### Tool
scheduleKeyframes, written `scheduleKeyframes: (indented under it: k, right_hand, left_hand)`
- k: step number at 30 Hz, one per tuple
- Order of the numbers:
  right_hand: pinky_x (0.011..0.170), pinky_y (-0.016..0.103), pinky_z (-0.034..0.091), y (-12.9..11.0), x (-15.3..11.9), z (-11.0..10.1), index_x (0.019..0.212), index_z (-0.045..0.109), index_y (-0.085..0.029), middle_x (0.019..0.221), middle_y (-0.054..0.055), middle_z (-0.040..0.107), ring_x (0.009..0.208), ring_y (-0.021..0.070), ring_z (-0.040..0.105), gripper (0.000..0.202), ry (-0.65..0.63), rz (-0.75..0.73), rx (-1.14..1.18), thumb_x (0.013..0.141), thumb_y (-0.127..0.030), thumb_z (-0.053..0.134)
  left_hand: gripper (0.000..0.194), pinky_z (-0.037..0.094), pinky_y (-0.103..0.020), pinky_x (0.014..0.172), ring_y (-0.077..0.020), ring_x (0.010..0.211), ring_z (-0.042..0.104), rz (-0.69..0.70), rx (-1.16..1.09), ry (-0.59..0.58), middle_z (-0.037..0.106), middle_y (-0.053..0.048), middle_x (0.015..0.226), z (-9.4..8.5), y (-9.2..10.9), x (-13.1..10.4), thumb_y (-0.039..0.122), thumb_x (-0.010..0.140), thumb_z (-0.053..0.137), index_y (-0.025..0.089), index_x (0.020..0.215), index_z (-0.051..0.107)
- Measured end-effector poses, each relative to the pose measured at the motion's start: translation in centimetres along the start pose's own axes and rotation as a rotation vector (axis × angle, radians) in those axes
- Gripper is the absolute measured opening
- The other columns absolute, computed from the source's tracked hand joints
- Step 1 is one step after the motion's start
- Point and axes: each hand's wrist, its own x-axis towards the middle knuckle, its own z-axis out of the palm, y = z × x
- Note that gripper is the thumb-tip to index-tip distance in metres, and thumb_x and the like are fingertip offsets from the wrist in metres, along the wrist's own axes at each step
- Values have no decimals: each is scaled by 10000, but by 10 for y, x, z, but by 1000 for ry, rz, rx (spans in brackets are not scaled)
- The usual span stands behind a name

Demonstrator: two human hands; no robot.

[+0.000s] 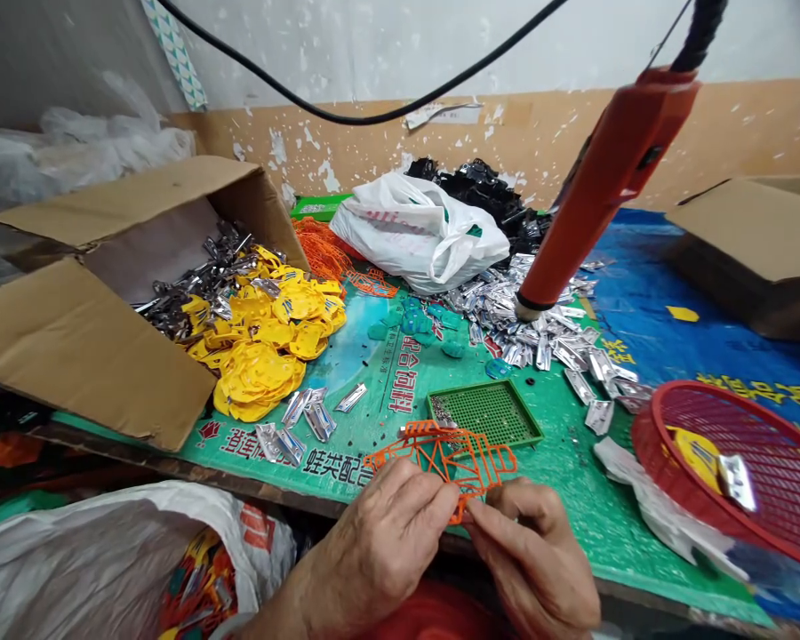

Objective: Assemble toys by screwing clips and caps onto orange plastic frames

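Note:
An orange openwork plastic frame (470,458) is held near the table's front edge. My left hand (400,524) pinches its lower left part between thumb and fingers. At the frame's lower edge, my right hand (533,551) is closed with thumb and fingertips against it; anything small between those fingertips is hidden. Just beyond the frame lies a green perforated tray (500,413) with small screws gathered at its left side. Silver metal clips (316,418) lie loose to the left of the hands.
A red electric screwdriver (604,191) hangs at the right above piled metal clips (500,302). Yellow plastic pieces (260,373) spill from a cardboard box (107,356). A red basket (780,498) stands at right; a white sack (107,569) sits below the left edge.

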Motion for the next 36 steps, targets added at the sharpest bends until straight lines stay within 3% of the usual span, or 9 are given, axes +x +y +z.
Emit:
scheduleKeyframes:
  k: [8,14,16,19,22,27,36]
  right_hand:
    - [626,250,477,-6,17,-2,1017,656,-185,717,-18,487,642,94,515,232,41,-128,-117,821,-72,604]
    - [551,210,479,-4,29,-4,995,678,-171,754,34,575,651,108,550,237,-71,-208,-181,841,-54,541]
    - [546,206,480,-3,28,-5,972,677,-172,751,32,572,640,105,555,231,-77,-199,-163,838,-45,538]
    - [556,202,483,0,22,-5,962,658,-157,778,35,548,657,103,558,193,-37,-162,-163,847,-52,543]
    - [582,201,487,2,14,-5,991,642,-152,826,38,519,700,105,551,189,-13,-136,-202,855,-59,549]
    - [608,222,493,1,7,-3,1046,622,-186,856,33,501,741,120,534,241,19,-99,-191,860,-54,544]
    - [650,204,470,2,4,1,1092,596,-183,901,29,474,797,111,502,284,7,-45,-95,864,-27,530]
  left_hand:
    - [230,509,-340,668,-196,761,529,112,189,85,630,-82,819,0,1,3,65,917,400,89,1070,570]
    - [228,492,-313,631,-173,697,502,83,230,40,596,-46,745,1,1,7,80,930,364,124,927,588]
    - [209,498,-323,683,-179,744,526,94,242,114,627,-56,785,1,1,7,78,918,390,114,972,588]
    - [211,464,-396,861,-221,963,543,126,344,362,677,-96,955,1,1,4,64,857,515,90,1059,571]
    - [228,387,-470,962,-262,1107,490,91,429,491,684,-90,1027,0,1,0,90,783,644,126,999,581]
    - [105,339,-457,1004,-248,1117,476,37,388,480,705,-40,988,2,2,-2,86,785,634,176,834,611]
    - [127,336,-426,1004,-204,1027,555,43,228,462,733,-11,845,3,2,2,46,807,573,162,794,623]
